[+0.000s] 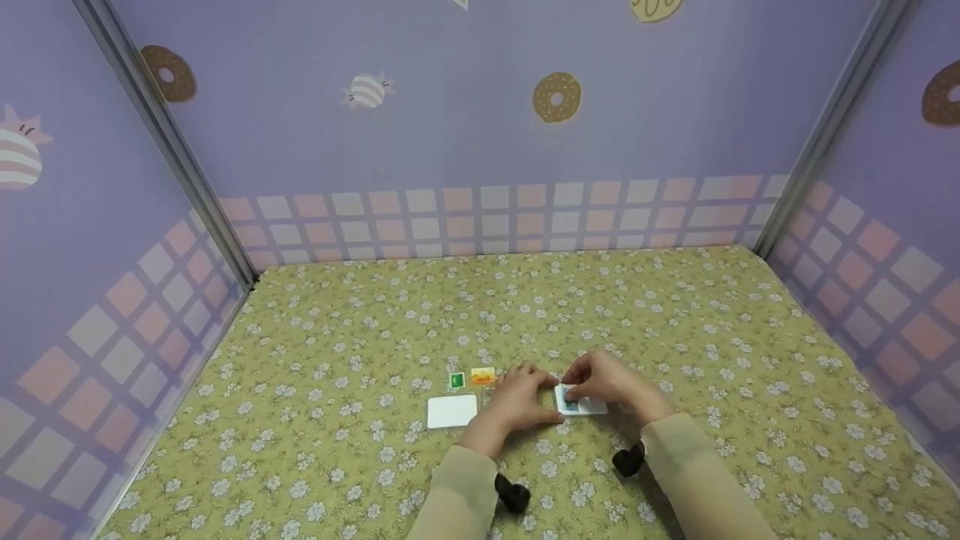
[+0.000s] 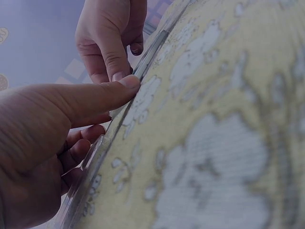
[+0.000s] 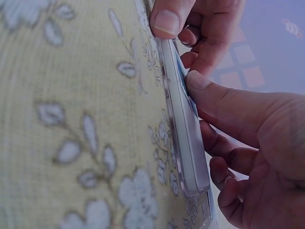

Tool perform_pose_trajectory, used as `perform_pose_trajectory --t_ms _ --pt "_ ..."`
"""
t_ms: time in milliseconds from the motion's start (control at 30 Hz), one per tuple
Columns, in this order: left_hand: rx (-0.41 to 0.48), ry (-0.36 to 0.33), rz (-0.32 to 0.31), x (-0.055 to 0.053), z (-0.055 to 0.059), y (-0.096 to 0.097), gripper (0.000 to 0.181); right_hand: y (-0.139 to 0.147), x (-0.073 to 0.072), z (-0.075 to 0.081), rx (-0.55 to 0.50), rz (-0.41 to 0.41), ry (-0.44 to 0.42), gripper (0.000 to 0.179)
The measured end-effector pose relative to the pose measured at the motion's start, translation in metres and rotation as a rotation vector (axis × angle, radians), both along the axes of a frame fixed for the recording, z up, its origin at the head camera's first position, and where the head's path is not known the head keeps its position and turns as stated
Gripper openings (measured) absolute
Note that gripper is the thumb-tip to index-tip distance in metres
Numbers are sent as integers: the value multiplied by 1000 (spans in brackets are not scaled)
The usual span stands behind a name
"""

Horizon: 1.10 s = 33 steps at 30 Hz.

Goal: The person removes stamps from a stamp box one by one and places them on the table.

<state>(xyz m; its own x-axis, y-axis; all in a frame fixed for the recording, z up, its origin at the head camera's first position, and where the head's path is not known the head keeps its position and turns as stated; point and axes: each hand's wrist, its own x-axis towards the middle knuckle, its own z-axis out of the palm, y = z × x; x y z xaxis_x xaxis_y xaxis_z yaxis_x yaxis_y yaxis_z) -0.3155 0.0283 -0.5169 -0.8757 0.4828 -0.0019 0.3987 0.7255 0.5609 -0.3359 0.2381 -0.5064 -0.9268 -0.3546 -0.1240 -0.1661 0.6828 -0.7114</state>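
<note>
A white rectangular slab with a clear rim [image 1: 595, 406] lies on the floral cloth between the two hands. On its left part sits a small blue-green picture card [image 1: 571, 406], partly covered by fingers. The left hand [image 1: 523, 397] holds the slab's left end, thumb at the near corner and index finger toward the far corner. In the left wrist view its thumb [image 2: 125, 86] lies right at the slab's edge. The right hand [image 1: 611, 381] reaches over from the right and pinches the picture card, its thumb [image 3: 202, 83] on the card's face.
Left of the hands lies another white rectangular slab [image 1: 452, 412]. Beyond it are a small green picture card [image 1: 457, 380] and an orange-yellow one [image 1: 482, 376]. Floral cloth [image 1: 337, 442] covers the table, with patterned purple walls [image 1: 465, 135] behind and at both sides.
</note>
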Motion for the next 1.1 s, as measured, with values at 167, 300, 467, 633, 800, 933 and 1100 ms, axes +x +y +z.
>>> perform_pose_trajectory --t_ms 167,300,467,633,800,933,1100 --pt "3 2 3 0 1 0 58 -1 0 0 1 -24 -4 15" --pt "8 3 9 -1 -1 1 59 -1 0 0 -11 -43 -5 11" --pt "14 -4 13 -1 -1 1 59 -1 0 -1 -53 -67 -18 6" --pt "15 -11 15 -1 -1 1 59 1 0 -1 -70 -81 -9 4" --pt "5 -9 12 0 -1 1 59 5 0 1 -75 -88 10 6" --pt "-7 -2 9 -1 -1 1 59 10 -1 8 -96 -102 12 8" --pt "-11 4 6 -1 -1 1 59 16 -3 12 -129 -149 22 10"
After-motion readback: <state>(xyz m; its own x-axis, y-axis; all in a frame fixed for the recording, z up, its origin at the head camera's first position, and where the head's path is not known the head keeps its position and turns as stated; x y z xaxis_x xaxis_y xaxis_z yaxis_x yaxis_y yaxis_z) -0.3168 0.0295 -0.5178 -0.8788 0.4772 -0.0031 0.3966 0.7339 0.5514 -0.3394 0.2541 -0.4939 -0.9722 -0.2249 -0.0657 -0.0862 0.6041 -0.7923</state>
